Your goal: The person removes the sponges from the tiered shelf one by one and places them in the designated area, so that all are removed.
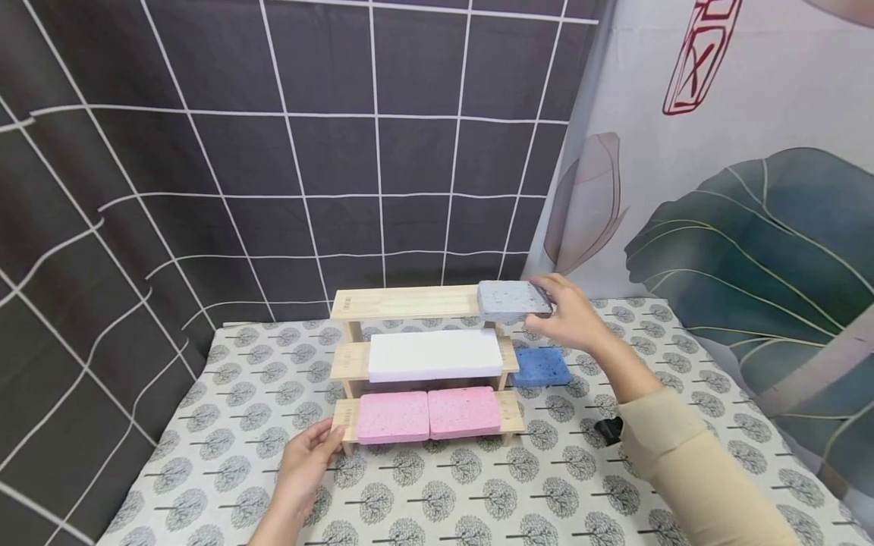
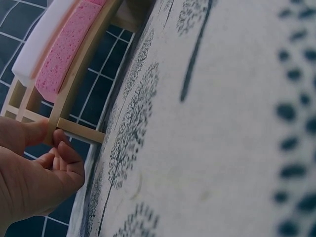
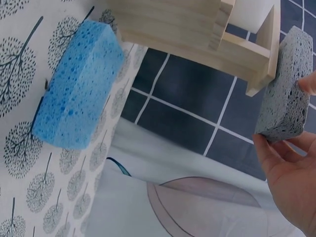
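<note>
A three-tier wooden stand (image 1: 403, 303) is before me. My left hand (image 1: 307, 462) pinches the left end of its lowest tier between thumb and fingers, as the left wrist view also shows. At the right end of the top tier, my right hand (image 1: 572, 315) grips a grey sponge (image 1: 514, 299) by its right end; the sponge's pores show in the right wrist view. Two pink sponges (image 1: 394, 416) lie side by side on the lowest tier. A long white slab (image 1: 435, 354) covers most of the middle tier.
Right of the stand, a blue sponge (image 1: 542, 366) lies on the tree-patterned tablecloth (image 1: 235, 474). A small black object (image 1: 609, 431) sits near my right sleeve. Behind stand a dark gridded curtain (image 1: 328, 152) and a pale printed one (image 1: 628, 61).
</note>
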A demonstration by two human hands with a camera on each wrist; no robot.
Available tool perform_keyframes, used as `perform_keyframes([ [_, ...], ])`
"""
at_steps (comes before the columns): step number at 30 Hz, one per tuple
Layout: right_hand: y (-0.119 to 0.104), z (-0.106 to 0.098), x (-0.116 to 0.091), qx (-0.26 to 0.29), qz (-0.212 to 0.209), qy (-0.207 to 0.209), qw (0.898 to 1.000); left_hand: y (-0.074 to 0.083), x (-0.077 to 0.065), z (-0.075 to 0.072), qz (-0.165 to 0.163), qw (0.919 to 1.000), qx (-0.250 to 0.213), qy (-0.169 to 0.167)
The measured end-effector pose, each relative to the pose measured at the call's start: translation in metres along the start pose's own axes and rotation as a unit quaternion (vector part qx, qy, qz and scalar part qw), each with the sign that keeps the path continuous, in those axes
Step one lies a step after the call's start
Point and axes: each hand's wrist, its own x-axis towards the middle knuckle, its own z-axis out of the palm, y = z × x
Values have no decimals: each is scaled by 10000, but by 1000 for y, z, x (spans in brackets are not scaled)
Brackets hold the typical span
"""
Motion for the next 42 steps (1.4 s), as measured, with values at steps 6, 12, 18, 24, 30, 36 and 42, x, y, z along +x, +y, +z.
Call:
perform_keyframes([
  [6,6,-5,-3,-30,-14,18,10000,2,-1,0,-8,10000,-4,9],
  [12,11,-7,-7,1,22,-9,10000,1,-1,-1,4,10000,-66,4],
  [18,17,-10,-10,39,39,47,10000,0,-1,0,-35,10000,-62,14],
  [24,23,-13,-14,-59,147,146,9998,0,0,0,-19,10000,-45,11],
  [30,26,-16,-16,-147,146,241,9995,-1,-1,-1,-23,10000,-25,3],
  [36,34,-17,-18,-77,89,324,9994,0,0,-1,-41,10000,25,5],
  [42,41,-19,-21,-77,49,359,9993,-1,1,-1,13,10000,-24,-17],
])
